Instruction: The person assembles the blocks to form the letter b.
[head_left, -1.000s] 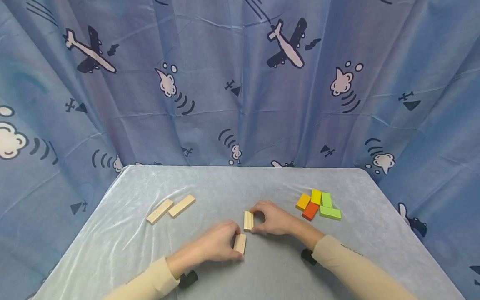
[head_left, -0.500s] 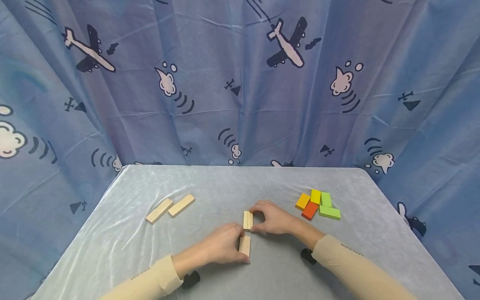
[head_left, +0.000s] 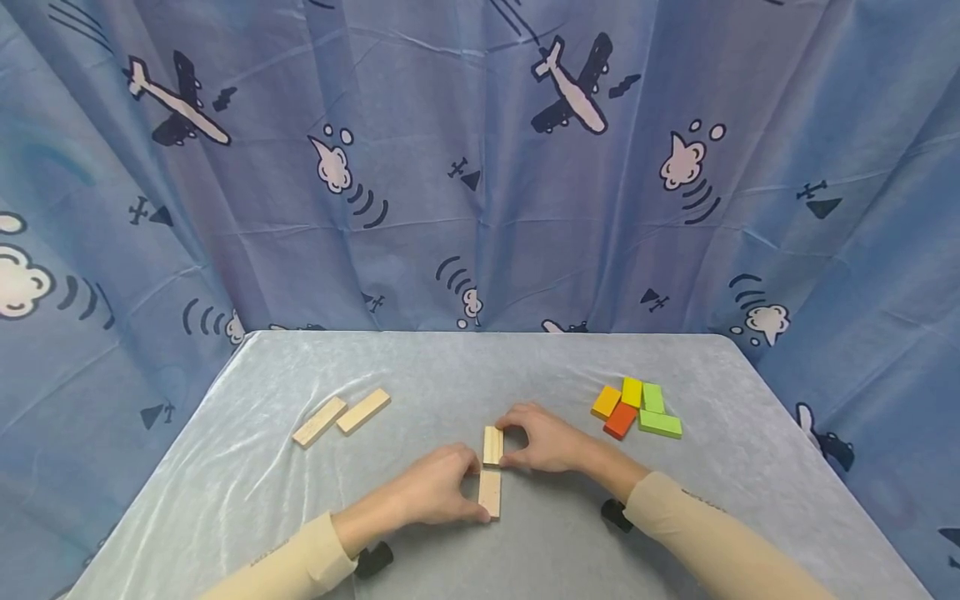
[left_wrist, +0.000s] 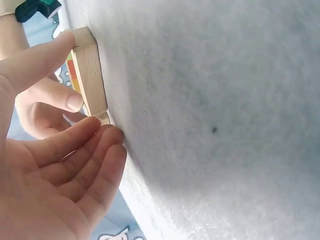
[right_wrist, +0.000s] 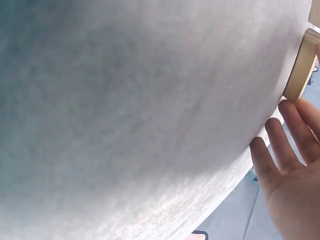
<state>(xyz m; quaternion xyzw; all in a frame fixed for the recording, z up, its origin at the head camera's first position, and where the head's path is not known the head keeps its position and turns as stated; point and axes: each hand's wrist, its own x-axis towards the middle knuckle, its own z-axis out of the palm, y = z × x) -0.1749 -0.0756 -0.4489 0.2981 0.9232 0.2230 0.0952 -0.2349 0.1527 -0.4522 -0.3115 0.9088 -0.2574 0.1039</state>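
In the head view, two plain wooden blocks lie end to end in one line at the table's middle. The near wooden block (head_left: 490, 493) is between the thumb and fingers of my left hand (head_left: 431, 490), with the thumb at its near end. My right hand (head_left: 547, 437) holds the far wooden block (head_left: 492, 446) by its ends, from the right side. In the left wrist view, the left thumb (left_wrist: 47, 57) touches one end of the near block (left_wrist: 90, 75). The right wrist view shows the far block (right_wrist: 301, 67) at the edge, beside the right fingertips (right_wrist: 287, 107).
Two more plain wooden blocks (head_left: 363, 412) lie apart at the left. At the right is a cluster of coloured blocks: orange (head_left: 606, 402), red (head_left: 619, 421), yellow (head_left: 632, 392) and green (head_left: 660, 424). A blue patterned curtain (head_left: 480, 167) hangs behind the pale cloth-covered table (head_left: 450, 358).
My left hand moved the near block rightward into line with the far one, then drew back slightly left. The far block shifted a little left and nearer; the two ends now meet.
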